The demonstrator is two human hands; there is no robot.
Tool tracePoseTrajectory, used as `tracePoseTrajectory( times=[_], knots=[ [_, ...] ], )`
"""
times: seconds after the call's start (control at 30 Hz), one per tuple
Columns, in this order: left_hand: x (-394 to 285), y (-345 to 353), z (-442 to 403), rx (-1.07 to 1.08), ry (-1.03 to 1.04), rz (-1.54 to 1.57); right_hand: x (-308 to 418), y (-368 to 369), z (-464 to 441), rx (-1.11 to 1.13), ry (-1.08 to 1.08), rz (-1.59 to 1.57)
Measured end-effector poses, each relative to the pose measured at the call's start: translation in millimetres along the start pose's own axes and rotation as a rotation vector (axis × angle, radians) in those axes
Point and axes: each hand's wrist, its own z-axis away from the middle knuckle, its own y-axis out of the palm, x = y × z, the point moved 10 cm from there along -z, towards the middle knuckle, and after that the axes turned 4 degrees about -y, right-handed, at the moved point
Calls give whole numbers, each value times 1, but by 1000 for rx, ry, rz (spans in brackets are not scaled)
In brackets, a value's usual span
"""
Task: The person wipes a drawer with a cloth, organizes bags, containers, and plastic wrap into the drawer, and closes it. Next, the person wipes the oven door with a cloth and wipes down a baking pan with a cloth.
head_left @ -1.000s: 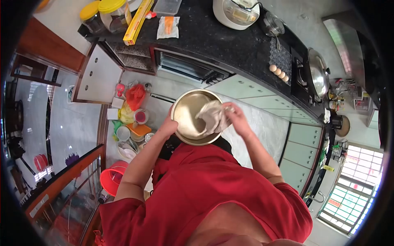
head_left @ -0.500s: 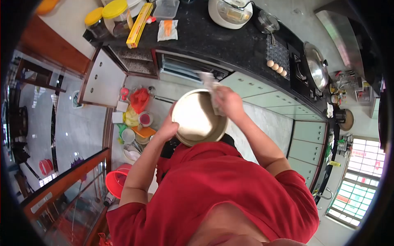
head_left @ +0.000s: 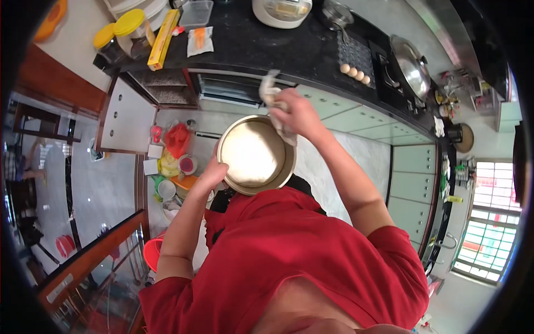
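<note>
A round metal pot (head_left: 253, 153) is tipped toward me in front of my waist, its bright inside showing. My left hand (head_left: 212, 171) grips its left rim, thumb over the edge and the other fingers hidden behind the wall. At the upper right of the rim, my right hand (head_left: 299, 114) is closed around a pale cloth (head_left: 271, 92). One end of the cloth sticks up above the fingers, and the rest hangs down at the pot's edge.
Ahead runs a black counter (head_left: 250, 53) with a rice cooker (head_left: 282, 12), eggs (head_left: 356, 74) and a lidded wok (head_left: 410, 69). A cabinet door (head_left: 125, 119) hangs open at left. Bags and bowls, including a red bag (head_left: 177, 140), sit low on the left.
My right hand and the cloth have lifted from inside the pot to its upper right rim. The pot shows slightly further left as the view shifts.
</note>
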Motion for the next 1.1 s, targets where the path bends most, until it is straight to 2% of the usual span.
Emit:
tracePoseTrajectory(
  times=[0.1,0.13,0.17,0.3,0.4,0.5,0.57,0.63,0.7,0.77,0.83,0.9,0.97,1.03,1.1],
  knots=[
    [5,5,9,-42,50,-21,-44,63,37,300,242,56],
    [5,5,13,-74,78,-9,-39,58,44,227,247,85],
    [-29,15,39,-130,111,40,-28,52,59,161,241,111],
    [-43,27,50,-102,314,-20,-14,19,98,-36,286,118],
    [19,-3,27,-226,192,137,-80,62,188,262,726,-49],
    [27,2,44,-269,125,348,-69,90,232,221,700,-325],
    [77,1,37,-330,16,451,-61,88,216,161,754,-447],
    [92,14,27,-317,106,476,-61,77,181,48,775,-498],
    [70,38,36,-228,114,571,-96,96,174,155,813,-584],
    [61,42,40,-111,325,187,-117,96,164,212,788,-618],
    [67,41,41,-70,304,181,-126,91,147,209,705,-612],
    [56,44,59,-87,41,544,-113,78,125,303,665,-526],
    [51,42,59,-25,296,182,-89,62,104,398,607,-360],
    [59,40,52,3,281,243,-84,70,100,407,575,-422],
    [55,48,61,-8,-30,718,-87,78,99,372,616,-492]
  ],
)
